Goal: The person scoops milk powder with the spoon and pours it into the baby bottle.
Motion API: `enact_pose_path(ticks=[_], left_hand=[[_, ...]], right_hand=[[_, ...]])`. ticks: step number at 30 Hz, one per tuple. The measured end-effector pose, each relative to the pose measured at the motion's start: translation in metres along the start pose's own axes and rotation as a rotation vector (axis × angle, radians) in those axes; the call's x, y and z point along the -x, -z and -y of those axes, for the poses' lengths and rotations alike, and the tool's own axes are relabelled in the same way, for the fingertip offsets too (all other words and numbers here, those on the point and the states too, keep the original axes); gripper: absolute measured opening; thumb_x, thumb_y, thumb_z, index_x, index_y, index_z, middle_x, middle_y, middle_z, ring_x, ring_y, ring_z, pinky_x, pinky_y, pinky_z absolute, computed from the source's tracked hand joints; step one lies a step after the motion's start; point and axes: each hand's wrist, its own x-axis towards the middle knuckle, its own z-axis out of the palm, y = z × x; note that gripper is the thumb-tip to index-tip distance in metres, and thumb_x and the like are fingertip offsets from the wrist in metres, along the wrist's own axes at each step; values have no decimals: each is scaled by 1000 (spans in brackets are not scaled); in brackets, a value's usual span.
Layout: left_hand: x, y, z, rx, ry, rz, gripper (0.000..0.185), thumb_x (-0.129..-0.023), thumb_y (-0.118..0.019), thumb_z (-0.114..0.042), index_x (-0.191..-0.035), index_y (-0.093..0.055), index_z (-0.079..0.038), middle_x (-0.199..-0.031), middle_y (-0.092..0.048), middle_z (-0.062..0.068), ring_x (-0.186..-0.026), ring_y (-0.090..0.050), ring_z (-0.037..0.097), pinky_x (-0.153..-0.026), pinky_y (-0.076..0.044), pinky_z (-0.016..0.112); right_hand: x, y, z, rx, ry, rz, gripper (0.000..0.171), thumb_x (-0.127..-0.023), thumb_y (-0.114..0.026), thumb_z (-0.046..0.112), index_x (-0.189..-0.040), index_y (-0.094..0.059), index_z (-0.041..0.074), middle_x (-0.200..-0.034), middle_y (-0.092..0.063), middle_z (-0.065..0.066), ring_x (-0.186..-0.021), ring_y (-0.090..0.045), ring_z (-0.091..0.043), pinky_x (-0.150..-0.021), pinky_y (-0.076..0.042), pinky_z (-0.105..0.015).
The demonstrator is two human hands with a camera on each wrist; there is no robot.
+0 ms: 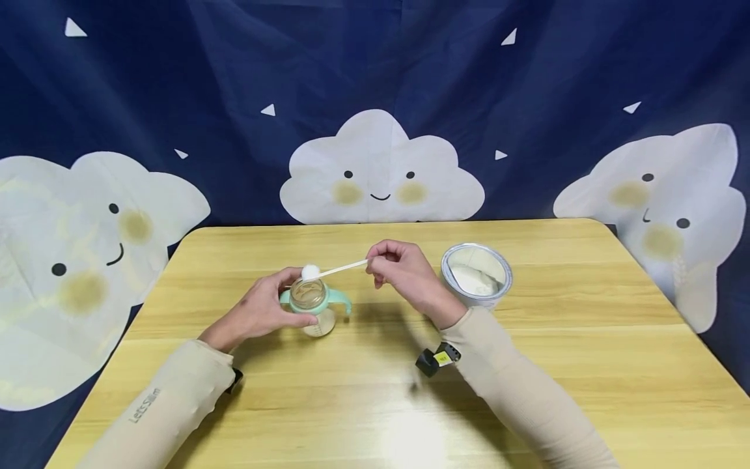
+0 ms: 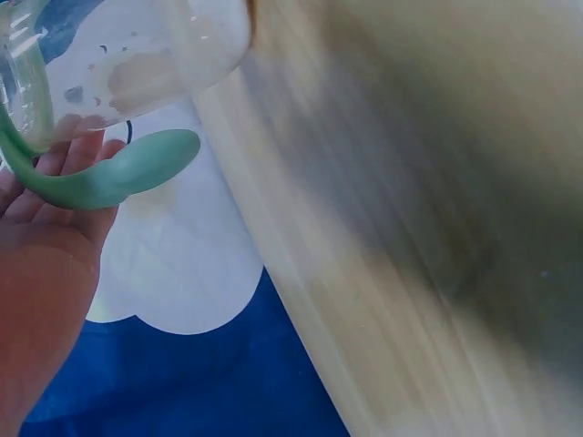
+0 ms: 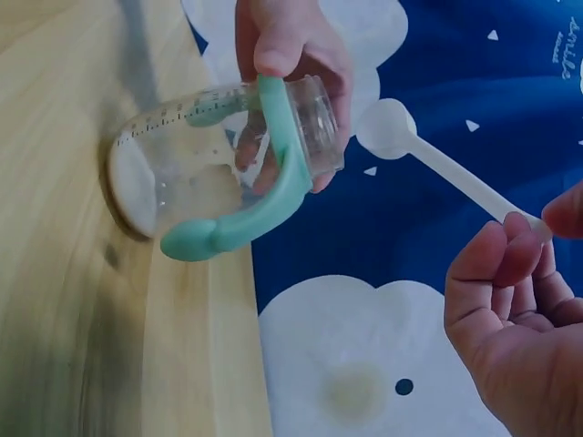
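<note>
While the left hand (image 1: 263,311) wraps its fingers round the bottle (image 1: 310,305) just under the neck, the bottle stands on the bench (image 1: 375,404) with its mouth open upward, steadied so that it cannot tip or slide. Its green handles (image 3: 239,218) stick out to the sides, clear of the grip, and a little pale powder seems to lie at the bottom. The right hand (image 1: 404,273) pinches the far end of the scoop (image 1: 328,270) between thumb and fingertips, its other fingers curled in, so the long stem reaches across and holds the heaped bowl right over the bottle's mouth. Gripping by the tip keeps the hand away from the powder and out of the line of sight to the opening. Just beside the right wrist, within easy reach, the tin (image 1: 477,275) stands open with white powder inside. A cloud-printed blue cloth (image 1: 381,169) hangs behind the bench.
</note>
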Motion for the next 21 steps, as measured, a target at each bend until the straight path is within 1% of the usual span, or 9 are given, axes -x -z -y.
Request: enact_pose_path(ticks=[2, 4, 8, 11, 16, 21], left_hand=[[0, 2, -1, 13, -5, 6, 82, -68, -94, -27, -136, -54, -4, -123, -64, 10, -115, -59, 31, -99, -47, 50], [-1, 4, -4, 23, -21, 5, 85, -69, -94, -28, -138, -53, -4, -131, -61, 11, -121, -56, 34, -102, -45, 52], [-3, 8, -11, 46, -57, 2, 85, -69, -94, -25, -140, -53, -4, -140, -56, 12, -129, -51, 34, -108, -41, 50], [-4, 10, -16, 49, -74, 4, 85, -68, -94, -25, -140, -53, -4, -141, -56, 13, -131, -50, 33, -110, -39, 48], [-6, 10, -23, 31, -93, 3, 85, -69, -94, -27, -140, -53, -3, -141, -56, 12, -133, -48, 35, -111, -38, 48], [-9, 10, -29, 35, -97, 3, 86, -69, -94, -27, -140, -52, -3, -142, -56, 12, -135, -46, 34, -112, -37, 49]], right_hand=[[2, 2, 3, -15, -13, -10, 15, -82, -51, -2, -93, -61, -7, -73, -60, -3, -61, -53, -14, -61, -51, -26], [4, 5, 6, -19, -21, -26, 16, -84, -49, -2, -94, -61, -7, -75, -61, -4, -60, -53, -14, -61, -52, -26], [9, 16, 12, -6, -28, -52, 18, -86, -49, 0, -96, -61, -8, -76, -62, -5, -60, -54, -15, -62, -54, -27], [12, 24, 17, 12, -19, -62, 18, -88, -49, 1, -97, -61, -8, -77, -63, -6, -60, -55, -15, -63, -55, -28], [18, 38, 25, 41, -2, -82, 14, -88, -48, 1, -92, -61, -5, -77, -63, -7, -60, -55, -14, -63, -56, -29], [22, 52, 31, 72, 7, -116, 16, -89, -48, 0, -94, -60, -9, -76, -64, -7, -59, -56, -13, -60, -56, -27]])
